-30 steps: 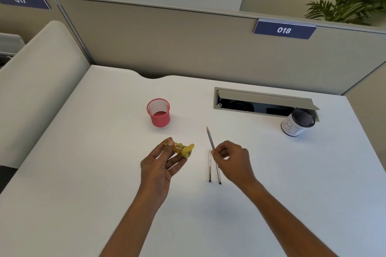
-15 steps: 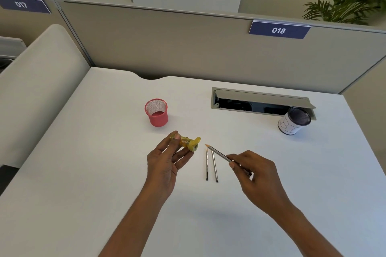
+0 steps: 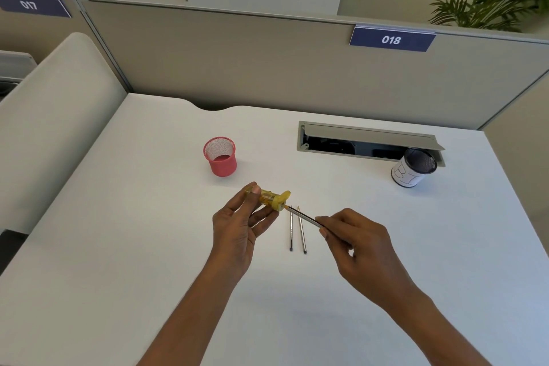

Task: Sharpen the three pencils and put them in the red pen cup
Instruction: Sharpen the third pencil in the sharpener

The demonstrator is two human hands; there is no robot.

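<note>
My left hand [image 3: 240,223] holds a yellow pencil sharpener [image 3: 271,198] above the white desk [image 3: 118,246], its opening turned to the right. My right hand [image 3: 356,242] grips a grey pencil [image 3: 303,217] near its back end; the tip touches the sharpener's opening. Two more grey pencils [image 3: 297,230] lie side by side on the desk just below, tips pointing away from me. The red mesh pen cup [image 3: 220,156] stands upright, with nothing visible in it, behind and left of the sharpener.
A black mesh cup wrapped in white paper [image 3: 413,168] stands at the back right, next to an open cable tray [image 3: 368,141] set in the desk. Beige partition walls [image 3: 267,62] close off the back and left.
My right hand lifted one pencil off the desk, swung it level and brought its tip to the sharpener. My left hand moved the sharpener slightly right toward it.
</note>
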